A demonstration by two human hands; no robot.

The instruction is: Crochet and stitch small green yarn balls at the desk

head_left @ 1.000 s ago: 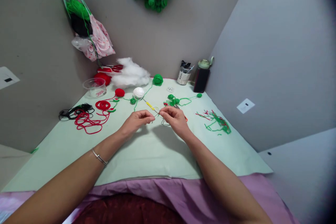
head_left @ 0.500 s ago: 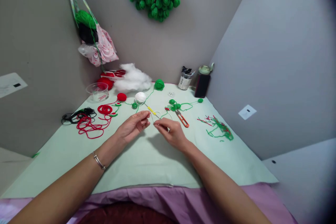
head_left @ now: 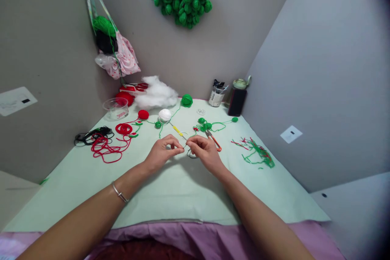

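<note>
My left hand point(head_left: 162, 153) and my right hand point(head_left: 204, 150) meet over the middle of the pale green table cover point(head_left: 170, 187), fingertips pinched close together. A thin dark thread point(head_left: 191, 155) hangs in a small loop below my right fingers; what the left fingers pinch is too small to tell. Just beyond the hands lies a crochet hook with a yellow grip point(head_left: 177, 130). Orange-handled snips point(head_left: 214, 140) lie right of my right hand.
Red yarn point(head_left: 106, 146) and black yarn point(head_left: 91, 134) tangle at the left. Red point(head_left: 143, 114), white point(head_left: 165, 115) and green point(head_left: 187, 100) balls, white stuffing point(head_left: 156, 91), a clear bowl point(head_left: 115, 108), a jar point(head_left: 216, 96) and a dark bottle point(head_left: 237, 98) stand at the back. Green scraps point(head_left: 257, 153) lie right.
My hands parted half a second ago, the left opening, and have now come back together with fingertips pinched. The view has tilted up slightly.
</note>
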